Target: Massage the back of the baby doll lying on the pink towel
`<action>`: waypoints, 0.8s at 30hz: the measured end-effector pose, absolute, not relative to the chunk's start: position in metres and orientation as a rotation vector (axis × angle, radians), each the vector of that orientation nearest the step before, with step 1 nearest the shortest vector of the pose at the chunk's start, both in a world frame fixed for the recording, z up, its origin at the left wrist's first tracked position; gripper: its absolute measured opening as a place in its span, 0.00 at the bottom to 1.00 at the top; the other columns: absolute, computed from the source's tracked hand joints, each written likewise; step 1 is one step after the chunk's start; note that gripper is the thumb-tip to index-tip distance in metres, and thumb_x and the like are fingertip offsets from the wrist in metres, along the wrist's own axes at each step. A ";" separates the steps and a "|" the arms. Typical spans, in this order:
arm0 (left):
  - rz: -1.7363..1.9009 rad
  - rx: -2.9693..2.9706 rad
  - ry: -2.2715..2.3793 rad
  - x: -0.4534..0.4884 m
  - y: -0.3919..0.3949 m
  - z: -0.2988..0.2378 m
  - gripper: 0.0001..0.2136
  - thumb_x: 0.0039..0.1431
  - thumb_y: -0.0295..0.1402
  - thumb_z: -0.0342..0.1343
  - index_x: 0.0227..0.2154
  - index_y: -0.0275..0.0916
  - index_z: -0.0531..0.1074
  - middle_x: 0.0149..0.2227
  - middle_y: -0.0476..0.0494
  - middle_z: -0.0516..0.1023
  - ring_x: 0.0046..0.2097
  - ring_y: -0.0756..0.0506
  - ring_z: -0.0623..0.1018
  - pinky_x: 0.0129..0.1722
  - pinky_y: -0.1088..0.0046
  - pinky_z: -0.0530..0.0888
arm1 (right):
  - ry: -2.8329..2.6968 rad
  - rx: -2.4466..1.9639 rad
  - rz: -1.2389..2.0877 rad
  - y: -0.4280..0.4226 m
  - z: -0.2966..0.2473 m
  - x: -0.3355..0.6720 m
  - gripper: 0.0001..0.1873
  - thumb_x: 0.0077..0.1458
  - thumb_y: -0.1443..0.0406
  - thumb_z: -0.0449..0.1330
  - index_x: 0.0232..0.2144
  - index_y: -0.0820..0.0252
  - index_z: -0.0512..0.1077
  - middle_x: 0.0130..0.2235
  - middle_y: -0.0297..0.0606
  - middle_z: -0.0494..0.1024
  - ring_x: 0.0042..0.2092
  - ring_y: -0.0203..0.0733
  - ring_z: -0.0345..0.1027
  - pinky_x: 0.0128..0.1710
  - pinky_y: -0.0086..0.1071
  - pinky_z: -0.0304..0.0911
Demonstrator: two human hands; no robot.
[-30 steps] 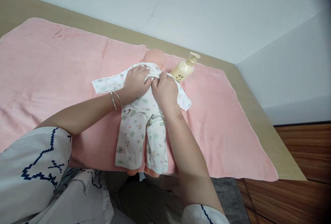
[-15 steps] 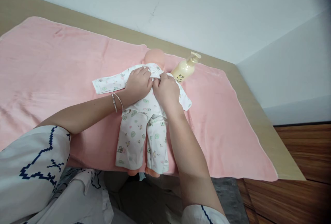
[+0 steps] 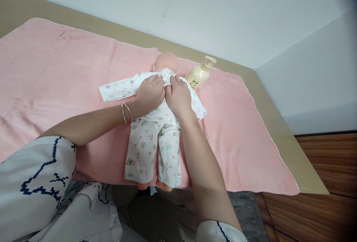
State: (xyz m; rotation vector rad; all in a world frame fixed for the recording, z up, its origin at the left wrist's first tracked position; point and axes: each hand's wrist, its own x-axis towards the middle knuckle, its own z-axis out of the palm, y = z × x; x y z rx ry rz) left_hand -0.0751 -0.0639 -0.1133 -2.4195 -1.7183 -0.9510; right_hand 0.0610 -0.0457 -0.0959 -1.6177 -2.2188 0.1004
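A baby doll with a bald head lies stretched out on a pink blanket, its feet at the near edge. It wears a white patterned shirt and matching trousers. My left hand is closed on the upper middle of the shirt, with a silver bangle on the wrist. Right beside it, my right hand pinches the same part of the cloth. Between the two hands the fabric is puckered. Fingertips and thumbs are partly hidden in the cloth. The doll's face does not show.
A cream pump bottle lies tilted on the blanket beside the doll's right-hand shoulder in view. The pink blanket covers much of the light wooden table. A white wall rises behind, and wooden flooring shows at right.
The fold of shirt cloth raised between my hands has flattened toward the doll. My right fingers have shifted slightly upward on the shirt. Doll and bottle stay in place.
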 end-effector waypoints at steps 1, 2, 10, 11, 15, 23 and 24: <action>-0.949 -2.429 -1.717 -0.076 -0.063 -0.112 0.17 0.65 0.27 0.42 0.48 0.30 0.73 0.55 0.29 0.77 0.62 0.35 0.73 0.65 0.55 0.68 | -2.225 -1.609 0.099 -0.045 -0.097 0.062 0.29 0.66 0.64 0.44 0.65 0.70 0.63 0.68 0.55 0.63 0.69 0.60 0.55 0.66 0.56 0.54; -0.954 -2.434 -1.717 -0.077 -0.062 -0.111 0.17 0.65 0.27 0.43 0.49 0.30 0.73 0.56 0.30 0.77 0.63 0.36 0.72 0.65 0.55 0.67 | -2.234 -1.598 0.097 -0.044 -0.097 0.063 0.29 0.66 0.64 0.44 0.65 0.71 0.63 0.68 0.56 0.62 0.70 0.60 0.54 0.67 0.57 0.53; -1.106 -2.406 -1.843 -0.085 -0.046 -0.114 0.16 0.64 0.33 0.47 0.51 0.35 0.72 0.54 0.34 0.78 0.60 0.36 0.73 0.65 0.53 0.67 | -2.305 -1.472 0.204 -0.034 -0.099 0.071 0.28 0.67 0.63 0.45 0.65 0.64 0.63 0.70 0.48 0.61 0.72 0.56 0.48 0.70 0.57 0.48; -1.114 -2.404 -1.841 -0.085 -0.044 -0.116 0.17 0.64 0.33 0.47 0.52 0.36 0.71 0.55 0.35 0.77 0.61 0.37 0.73 0.66 0.53 0.66 | -2.301 -1.466 0.193 -0.035 -0.099 0.070 0.27 0.67 0.63 0.45 0.65 0.63 0.64 0.69 0.48 0.62 0.72 0.56 0.50 0.69 0.57 0.48; -1.118 -2.400 -1.801 -0.085 -0.043 -0.120 0.17 0.65 0.34 0.47 0.53 0.37 0.71 0.57 0.36 0.76 0.61 0.38 0.72 0.66 0.54 0.65 | -2.288 -1.465 0.053 -0.042 -0.094 0.065 0.24 0.66 0.66 0.46 0.59 0.67 0.70 0.62 0.53 0.71 0.65 0.56 0.62 0.66 0.51 0.56; -1.124 -2.389 -1.772 -0.086 -0.044 -0.122 0.18 0.65 0.33 0.46 0.54 0.36 0.71 0.57 0.35 0.76 0.61 0.38 0.72 0.66 0.55 0.65 | -2.257 -1.664 -0.157 -0.057 -0.085 0.051 0.21 0.68 0.63 0.44 0.40 0.66 0.76 0.42 0.54 0.81 0.46 0.57 0.74 0.44 0.42 0.66; -1.123 -2.389 -1.776 -0.086 -0.044 -0.122 0.19 0.65 0.33 0.46 0.55 0.36 0.71 0.58 0.35 0.76 0.62 0.37 0.72 0.66 0.54 0.65 | -2.263 -1.668 -0.158 -0.058 -0.084 0.051 0.21 0.68 0.63 0.44 0.40 0.66 0.76 0.42 0.54 0.81 0.46 0.57 0.74 0.44 0.43 0.66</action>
